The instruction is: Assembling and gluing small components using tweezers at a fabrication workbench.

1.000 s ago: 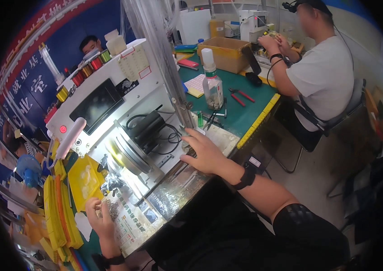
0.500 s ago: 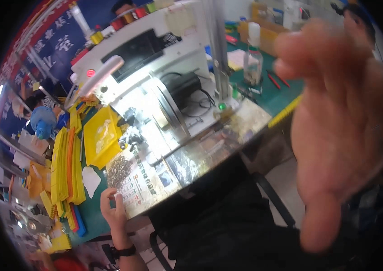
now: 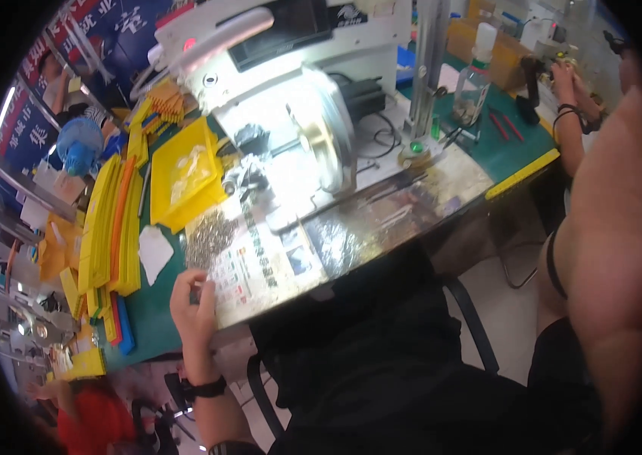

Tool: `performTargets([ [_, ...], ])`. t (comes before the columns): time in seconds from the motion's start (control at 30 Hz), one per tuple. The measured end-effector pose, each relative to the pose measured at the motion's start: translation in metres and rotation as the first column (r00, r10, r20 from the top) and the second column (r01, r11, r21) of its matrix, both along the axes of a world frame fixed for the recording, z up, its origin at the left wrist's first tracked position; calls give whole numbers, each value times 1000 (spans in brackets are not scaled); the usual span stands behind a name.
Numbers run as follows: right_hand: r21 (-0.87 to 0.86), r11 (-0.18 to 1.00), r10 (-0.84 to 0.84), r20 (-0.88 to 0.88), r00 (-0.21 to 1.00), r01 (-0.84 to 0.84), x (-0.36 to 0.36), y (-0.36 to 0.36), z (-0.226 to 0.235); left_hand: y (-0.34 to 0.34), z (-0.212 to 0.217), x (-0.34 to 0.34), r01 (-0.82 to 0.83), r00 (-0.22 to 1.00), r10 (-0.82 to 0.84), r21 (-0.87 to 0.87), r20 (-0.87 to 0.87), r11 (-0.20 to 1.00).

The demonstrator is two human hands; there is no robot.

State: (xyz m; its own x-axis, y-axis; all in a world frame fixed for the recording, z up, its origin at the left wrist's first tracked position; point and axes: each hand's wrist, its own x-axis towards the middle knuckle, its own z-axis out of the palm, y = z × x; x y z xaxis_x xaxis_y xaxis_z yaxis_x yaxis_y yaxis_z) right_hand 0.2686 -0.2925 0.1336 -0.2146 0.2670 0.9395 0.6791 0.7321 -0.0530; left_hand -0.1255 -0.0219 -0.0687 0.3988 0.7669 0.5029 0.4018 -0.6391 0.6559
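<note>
At the front left edge of the table is my left hand (image 3: pixel 195 309), fingers bent and thumb close to the forefinger; whatever may be between them is too small to make out. A heap of small shiny metal pieces (image 3: pixel 211 239) lies just beyond its fingertips, on a printed sheet (image 3: pixel 249 280). My right forearm (image 3: pixel 624 220) rises large and blurred along the right side, with its hand out of the picture. Ahead stands a white machine with a round wheel (image 3: pixel 328 129) under bright light.
A yellow tray (image 3: pixel 162 193) holding pale pieces stands left of the machine, beside stacked yellow strips (image 3: pixel 101 227) and a torn white paper (image 3: pixel 154 254). A clear bottle (image 3: pixel 471 95) and red-handled tool (image 3: pixel 507 125) are at the right. Another person's hands (image 3: pixel 566 80) work beyond.
My right hand, large before the camera earlier, has left the picture; only its forearm shows. The view has shifted, and my left hand stays near the metal pieces.
</note>
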Motion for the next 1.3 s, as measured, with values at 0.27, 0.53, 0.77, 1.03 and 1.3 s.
performTargets([
  [0.27, 13, 997, 77, 22, 997, -77, 15, 3, 32, -3, 5, 6, 0, 997, 1, 10, -72, 1000],
  [0.53, -8, 984, 180, -42, 983, -180, 14, 7, 57, 0, 3, 3, 16, 999, -16, 3, -46, 1000],
  [0.77, -33, 975, 219, -34, 975, -220, 10, 13, 51, -70, 101, 21, 374, 896, -382, 78, 228, 924],
  [1.03, -69, 973, 220, -33, 975, -221, -9, 35, 65, -129, 212, 110, 998, -11, -680, -29, 733, -48],
  [1.3, -113, 977, 182, -16, 983, -183, -13, 46, 61, -93, 220, 94, 993, -66, -790, 121, 609, 10],
])
